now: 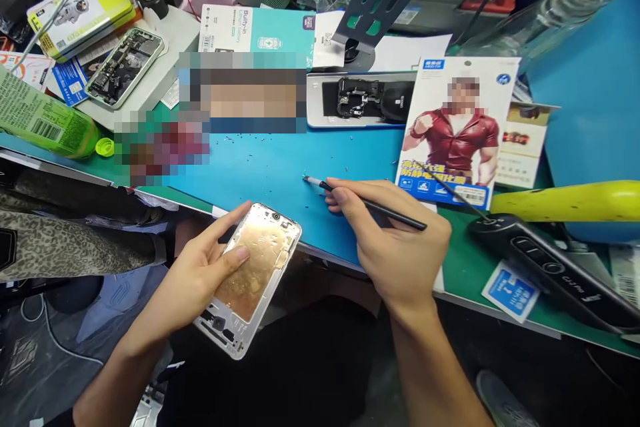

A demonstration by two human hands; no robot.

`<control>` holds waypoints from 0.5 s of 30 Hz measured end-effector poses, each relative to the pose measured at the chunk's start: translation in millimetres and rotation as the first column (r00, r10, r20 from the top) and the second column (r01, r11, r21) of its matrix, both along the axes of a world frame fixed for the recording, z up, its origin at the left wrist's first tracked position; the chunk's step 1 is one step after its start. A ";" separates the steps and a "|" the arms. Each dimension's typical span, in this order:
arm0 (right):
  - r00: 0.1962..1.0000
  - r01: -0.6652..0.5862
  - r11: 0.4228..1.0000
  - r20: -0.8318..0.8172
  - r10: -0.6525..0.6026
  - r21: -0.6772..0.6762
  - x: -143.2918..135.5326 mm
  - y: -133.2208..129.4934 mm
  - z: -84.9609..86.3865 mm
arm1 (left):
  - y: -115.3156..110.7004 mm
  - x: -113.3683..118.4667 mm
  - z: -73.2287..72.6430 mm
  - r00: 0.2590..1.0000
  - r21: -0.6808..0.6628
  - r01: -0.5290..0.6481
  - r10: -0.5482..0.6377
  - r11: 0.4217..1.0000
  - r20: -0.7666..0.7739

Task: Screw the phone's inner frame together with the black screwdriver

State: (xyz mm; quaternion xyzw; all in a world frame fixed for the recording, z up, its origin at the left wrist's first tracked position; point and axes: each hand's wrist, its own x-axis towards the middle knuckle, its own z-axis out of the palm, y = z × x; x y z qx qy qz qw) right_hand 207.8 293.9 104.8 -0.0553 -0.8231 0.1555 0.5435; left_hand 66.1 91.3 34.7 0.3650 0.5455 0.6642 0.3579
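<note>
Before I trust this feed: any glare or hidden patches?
Head view: bright sheen on the phone frame; head view: pixelated patches at the far side of the blue mat and on the white packet; head view: brush outline reads clearly.

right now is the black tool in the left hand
No, the right hand grips the black tool, while the left hand holds a phone frame.

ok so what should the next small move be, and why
I'd probably bring the slim black tool over to the phone frame: the right hand has the tool's tip at or just above the blue mat, among tiny scattered pieces, and the left hand holds the frame close by, inner side showing.
</note>
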 end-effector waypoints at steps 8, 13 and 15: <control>1.000 -0.006 0.997 -0.017 0.005 -0.072 -2.9 0.8 -0.3 | -2.6 -3.9 -0.8 0.981 0.017 0.043 -0.045 0.999 0.189; 0.995 -0.091 0.972 -0.064 0.078 -0.216 6.5 -4.8 -0.5 | -3.5 -6.6 3.6 0.978 0.015 0.029 -0.032 0.999 0.208; 0.989 -0.103 0.960 -0.125 0.072 -0.260 13.6 -9.9 -6.7 | -4.1 -6.4 6.5 0.985 0.003 0.016 -0.016 1.000 0.174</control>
